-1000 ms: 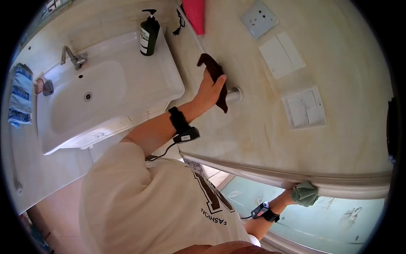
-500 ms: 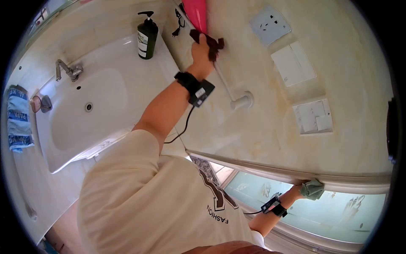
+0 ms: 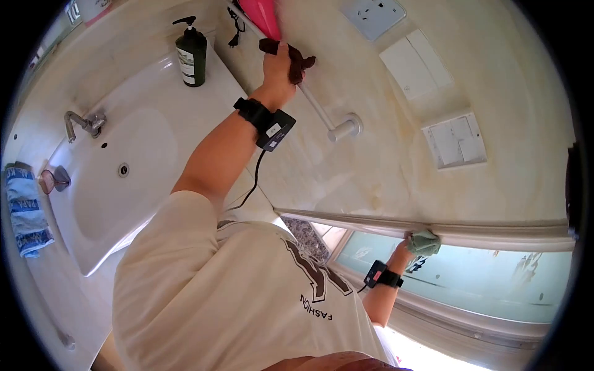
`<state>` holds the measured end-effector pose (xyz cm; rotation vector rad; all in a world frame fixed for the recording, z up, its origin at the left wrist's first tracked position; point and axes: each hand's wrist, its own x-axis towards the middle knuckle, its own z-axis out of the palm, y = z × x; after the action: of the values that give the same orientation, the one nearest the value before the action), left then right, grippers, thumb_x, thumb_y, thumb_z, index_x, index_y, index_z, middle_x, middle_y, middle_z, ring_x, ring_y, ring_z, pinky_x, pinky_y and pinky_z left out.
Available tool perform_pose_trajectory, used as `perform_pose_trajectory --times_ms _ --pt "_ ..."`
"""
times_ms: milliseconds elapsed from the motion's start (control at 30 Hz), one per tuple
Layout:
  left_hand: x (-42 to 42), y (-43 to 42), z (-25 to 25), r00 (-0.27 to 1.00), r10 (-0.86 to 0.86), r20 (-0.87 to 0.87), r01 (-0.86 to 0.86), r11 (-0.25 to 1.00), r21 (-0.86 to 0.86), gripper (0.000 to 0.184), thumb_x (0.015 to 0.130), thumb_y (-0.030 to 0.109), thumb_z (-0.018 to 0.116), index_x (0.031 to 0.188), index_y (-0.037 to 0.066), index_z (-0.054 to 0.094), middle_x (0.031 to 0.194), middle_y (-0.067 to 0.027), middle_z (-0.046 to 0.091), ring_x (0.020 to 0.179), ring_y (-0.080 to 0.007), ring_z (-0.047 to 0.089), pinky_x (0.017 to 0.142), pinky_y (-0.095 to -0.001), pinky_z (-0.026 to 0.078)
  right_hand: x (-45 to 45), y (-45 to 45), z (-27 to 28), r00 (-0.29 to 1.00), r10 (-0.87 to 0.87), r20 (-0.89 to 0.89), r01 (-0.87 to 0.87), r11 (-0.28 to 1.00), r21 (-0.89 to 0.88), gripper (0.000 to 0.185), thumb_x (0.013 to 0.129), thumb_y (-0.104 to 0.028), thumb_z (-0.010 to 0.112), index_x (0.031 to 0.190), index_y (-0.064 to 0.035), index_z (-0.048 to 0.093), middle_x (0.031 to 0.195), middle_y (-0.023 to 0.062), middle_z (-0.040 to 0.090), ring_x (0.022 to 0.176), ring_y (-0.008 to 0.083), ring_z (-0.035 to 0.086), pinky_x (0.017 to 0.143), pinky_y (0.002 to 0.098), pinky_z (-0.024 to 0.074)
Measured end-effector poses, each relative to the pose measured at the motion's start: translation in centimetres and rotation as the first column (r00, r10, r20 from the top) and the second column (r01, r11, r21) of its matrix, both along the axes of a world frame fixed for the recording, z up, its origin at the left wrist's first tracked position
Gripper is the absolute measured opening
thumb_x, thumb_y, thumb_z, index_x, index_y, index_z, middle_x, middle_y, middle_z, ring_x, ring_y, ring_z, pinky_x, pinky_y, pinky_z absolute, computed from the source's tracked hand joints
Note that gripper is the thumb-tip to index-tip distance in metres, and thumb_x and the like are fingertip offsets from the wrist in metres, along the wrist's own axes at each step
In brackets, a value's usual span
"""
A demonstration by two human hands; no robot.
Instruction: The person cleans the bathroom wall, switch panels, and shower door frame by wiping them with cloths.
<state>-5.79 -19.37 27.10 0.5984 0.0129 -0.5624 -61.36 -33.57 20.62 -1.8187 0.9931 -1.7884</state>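
My left hand (image 3: 278,69) is closed on a dark brown cloth (image 3: 296,65), which is bunched around the white wall-mounted bar (image 3: 317,105). Just beyond that hand, a bright pink object (image 3: 262,17) is partly cut off by the view's top edge. At the lower right, my right hand (image 3: 405,247) grips a crumpled grey-green cloth (image 3: 425,243). This cloth rests against the light frame (image 3: 482,236) above a frosted glass panel (image 3: 489,275). Most of the right hand's fingers are hidden by the cloth. Each wrist wears a black strap with a small cabled box.
Left of me is a white washbasin (image 3: 154,123) with a metal tap (image 3: 86,125). A dark green pump bottle (image 3: 192,57) stands on its rim. A blue towel (image 3: 26,213) hangs at far left. A socket (image 3: 373,17) and switch plates (image 3: 455,142) are on the wall.
The whole view has shifted, with wall fittings now higher in the picture. My right hand and the grey-green cloth have slid left along the frame. My left hand still grips the brown cloth at the bar.
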Motion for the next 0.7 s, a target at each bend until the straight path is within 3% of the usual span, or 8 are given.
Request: perform_pose_trajectory --times_ms 167,233,300,400,433,500,633,700 --pt "-8.0 -0.4 -0.3 0.998 -0.039 0.039 0.04 0.999 -0.017 0.02 0.099 0.024 0.046 0.095 0.004 0.043 0.08 -0.0086 0.051 0.058 -0.0213 0.055 0.05 -0.0373 0.053 4.1 2.5 2.0 0.913 0.037 0.406 -0.155 0.953 0.261 0.047 0.085 -0.035 0.063 0.127 -0.0185 0.051 0.127 0.002 0.055 0.115 0.0209 0.053 0.097 0.0428 0.0459" --pt "-12.9 0.0 0.4 0.999 -0.023 0.031 0.027 0.993 -0.117 0.023 0.099 0.021 0.042 0.114 0.007 0.033 0.098 -0.011 0.048 0.073 -0.0255 0.06 0.062 -0.0429 0.058 3.7 2.3 1.5 0.978 -0.033 0.206 -0.013 0.976 0.217 0.046 0.085 -0.033 0.062 0.127 -0.0187 0.051 0.128 0.0018 0.054 0.115 0.0211 0.052 0.097 0.043 0.0456" --pt "-12.4 0.1 0.4 0.992 -0.125 -0.017 0.122 0.987 -0.108 0.022 0.099 0.021 0.043 0.115 0.007 0.034 0.098 -0.0109 0.049 0.076 -0.0259 0.06 0.064 -0.0438 0.058 4.1 2.3 2.3 0.993 -0.117 0.002 0.115 0.982 0.149 0.045 0.086 -0.031 0.061 0.128 -0.0189 0.051 0.129 0.0016 0.053 0.116 0.0212 0.051 0.098 0.0431 0.0453" --pt "-10.3 0.6 0.7 0.98 -0.197 -0.022 0.195 0.979 -0.066 0.021 0.098 0.023 0.046 0.11 0.007 0.04 0.095 -0.0098 0.053 0.073 -0.0245 0.059 0.058 -0.0426 0.056 6.2 3.7 4.8 0.83 -0.11 0.547 -0.128 0.917 0.377 0.049 0.086 -0.026 0.062 0.131 -0.0128 0.046 0.134 0.0062 0.048 0.119 0.022 0.049 0.099 0.0425 0.0442" --pt "-8.2 0.3 -0.4 0.975 -0.216 -0.046 0.215 0.976 -0.036 0.019 0.098 0.025 0.048 0.105 0.008 0.044 0.089 -0.0086 0.054 0.07 -0.0228 0.058 0.049 -0.0381 0.051 2.4 0.6 1.2 0.975 -0.177 0.137 0.126 0.94 0.317 0.053 0.085 -0.026 0.064 0.132 -0.0111 0.043 0.135 0.0071 0.047 0.119 0.022 0.048 0.099 0.042 0.0438" --pt "-4.2 0.1 -1.1 0.987 -0.161 0.002 0.161 0.987 -0.002 0.027 0.096 0.032 0.052 0.099 0.006 0.049 0.089 -0.01 0.058 0.073 -0.0237 0.059 0.052 -0.0354 0.049 -3.9 -4.8 -5.5 0.976 0.042 0.214 -0.08 0.981 0.175 0.06 0.084 -0.026 0.066 0.134 -0.0079 0.039 0.132 0.0082 0.046 0.119 0.0218 0.047 0.101 0.0403 0.0421" --pt "-1.9 0.1 -0.1 0.997 -0.037 0.065 0.031 0.995 0.099 0.027 0.099 0.03 0.048 0.102 0.003 0.049 0.091 -0.0104 0.059 0.076 -0.0232 0.059 0.055 -0.0353 0.05 2.6 1.3 -1.1 0.945 0.035 0.325 -0.073 0.992 0.104 0.05 0.085 -0.02 0.063 0.128 -0.0043 0.043 0.127 0.0081 0.048 0.113 0.0208 0.049 0.098 0.0383 0.043" --pt "-2.5 0.1 -0.7 0.997 -0.007 0.076 -0.003 0.991 0.137 0.026 0.099 0.03 0.046 0.102 0.004 0.049 0.092 -0.0104 0.059 0.076 -0.0231 0.059 0.056 -0.0355 0.05 1.3 0.6 -2.8 0.987 0.139 0.082 -0.137 0.99 -0.037 0.044 0.085 -0.021 0.064 0.123 -0.0044 0.047 0.121 0.0087 0.054 0.108 0.0223 0.053 0.096 0.0388 0.0443"
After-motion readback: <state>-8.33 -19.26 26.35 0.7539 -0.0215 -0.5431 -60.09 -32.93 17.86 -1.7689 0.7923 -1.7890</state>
